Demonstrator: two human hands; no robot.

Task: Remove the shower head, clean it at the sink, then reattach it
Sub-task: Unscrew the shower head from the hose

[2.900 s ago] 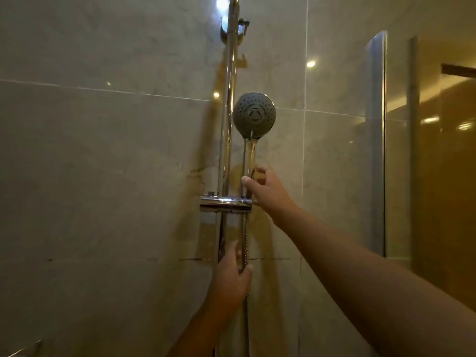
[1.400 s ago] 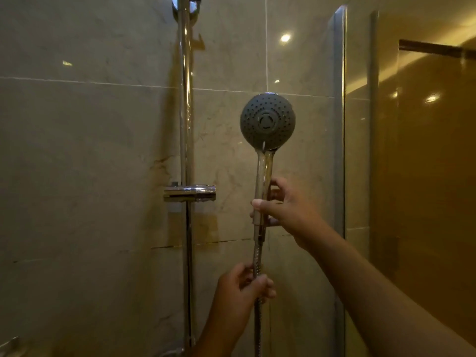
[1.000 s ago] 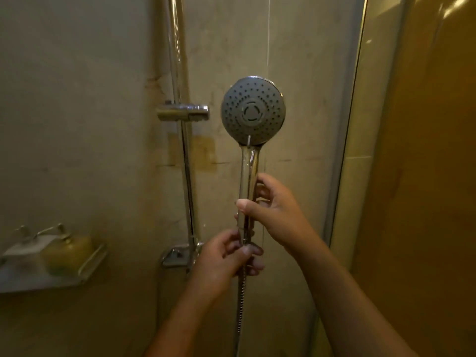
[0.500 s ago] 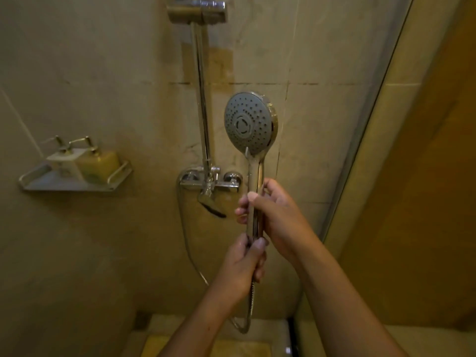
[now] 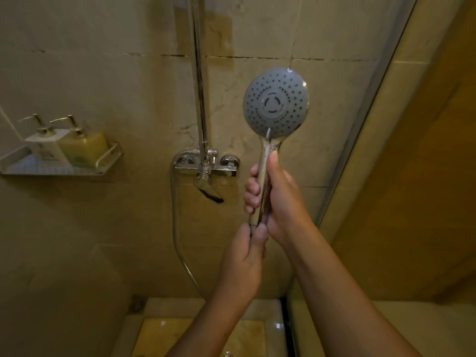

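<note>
The shower head has a round grey face with many small holes and a chrome handle. It stands upright in front of the tiled wall, off its holder. My right hand grips the handle, thumb pointing up toward the head. My left hand grips the bottom end of the handle where the hose joins, just below the right hand. The metal hose loops down from the tap and passes behind my left forearm.
The chrome mixer tap with its lever sits on the wall, left of the hands, under the vertical slide rail. A wall shelf at left holds two pump bottles. A glass panel edge runs along the right.
The shower head came off the rail holder and moved down and right. My left hand slid up the hose to the handle's bottom end. The view tilted down to the tap.
</note>
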